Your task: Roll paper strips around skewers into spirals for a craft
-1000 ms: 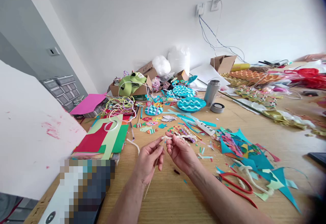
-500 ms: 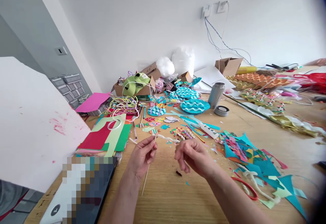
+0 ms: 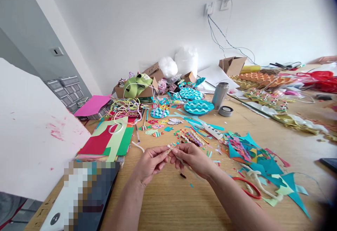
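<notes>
My left hand (image 3: pixel 155 159) pinches a thin wooden stick (image 3: pixel 169 149) near its tip, with a white strand against it. My right hand (image 3: pixel 188 157) is closed beside it, fingertips almost touching the left ones, gripping the white fuzzy strand (image 3: pixel 186 167), which trails down under the palm. Beyond the hands lie colourful paper fish (image 3: pixel 158 134) and twisted yarn pieces (image 3: pixel 195 138). A small dark scrap (image 3: pixel 183 176) rests on the wooden table (image 3: pixel 168 206) below my hands.
A glue bottle (image 3: pixel 212 131), steel flask (image 3: pixel 220 96) and its lid (image 3: pixel 225 110) stand beyond my right hand. Red-handled scissors (image 3: pixel 247 188) and blue paper scraps (image 3: pixel 272 164) lie right. Coloured sheets (image 3: pixel 123 141) and a dark device (image 3: pixel 98 196) are left.
My right hand has moved left to meet the left hand and now grips the white strand. The stick's lower end no longer shows below my left hand. The view has shifted slightly.
</notes>
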`<state>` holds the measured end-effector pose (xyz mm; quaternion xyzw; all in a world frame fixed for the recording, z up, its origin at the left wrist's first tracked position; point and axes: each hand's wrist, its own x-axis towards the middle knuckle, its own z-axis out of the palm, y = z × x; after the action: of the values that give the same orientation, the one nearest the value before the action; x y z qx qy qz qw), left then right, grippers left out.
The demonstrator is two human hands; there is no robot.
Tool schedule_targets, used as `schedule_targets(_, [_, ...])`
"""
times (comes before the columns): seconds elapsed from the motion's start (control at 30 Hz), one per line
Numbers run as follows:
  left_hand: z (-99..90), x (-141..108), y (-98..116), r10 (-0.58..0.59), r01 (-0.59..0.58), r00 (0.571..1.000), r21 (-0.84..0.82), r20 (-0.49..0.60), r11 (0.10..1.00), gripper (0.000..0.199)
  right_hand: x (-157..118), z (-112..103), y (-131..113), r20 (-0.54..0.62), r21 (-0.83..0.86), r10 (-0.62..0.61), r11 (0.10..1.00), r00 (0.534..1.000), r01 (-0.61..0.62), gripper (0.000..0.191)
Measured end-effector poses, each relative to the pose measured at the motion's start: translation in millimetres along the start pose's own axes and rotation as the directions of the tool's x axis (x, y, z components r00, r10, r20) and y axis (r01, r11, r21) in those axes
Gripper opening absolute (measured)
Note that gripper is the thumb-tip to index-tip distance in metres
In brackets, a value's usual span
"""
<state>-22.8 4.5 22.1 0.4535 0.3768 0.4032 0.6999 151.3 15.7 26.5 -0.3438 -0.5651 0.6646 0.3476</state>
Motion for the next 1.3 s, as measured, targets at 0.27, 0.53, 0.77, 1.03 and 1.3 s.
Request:
schedule_targets(0.27, [2.4, 1.1, 0.3, 0.018, -0.016, 0.999, 0.031, -0.048, 0.999, 0.037, 2.6, 9.9, 12.1, -0.133, 0.087, -0.058, 0.994, 0.989, 0.070, 0.032])
schedule_targets(0.53, [4.1, 0.3, 0.9, 0.029, -0.026, 0.997, 0.047, -0.073, 0.999, 0.038, 1.3, 12.3, 11.6, -0.151, 0.121, -0.058, 0.990, 0.987, 0.077, 0.033])
schedule_targets(0.77, [6.4, 1.5, -0.9, 0.067, -0.054, 0.991, 0.109, -0.119, 0.993, 0.043, 2.5, 13.6, 12.7, -0.167, 0.082, -0.098, 0.990, 0.981, 0.112, 0.033])
schedule_targets(1.03, [6.9, 5.8, -9.0, 0.194, -0.144, 0.971, 0.302, -0.141, 0.942, 0.037, 4.9, 14.0, 17.0, -0.210, 0.042, -0.122, 0.990, 0.970, 0.133, 0.034])
schedule_targets(1.3, [5.0, 7.6, -12.7, 0.363, -0.263, 0.928, 0.551, -0.078, 0.792, 0.034, 4.8, 14.0, 15.8, -0.246, 0.017, -0.095, 0.995, 0.965, 0.102, 0.033])
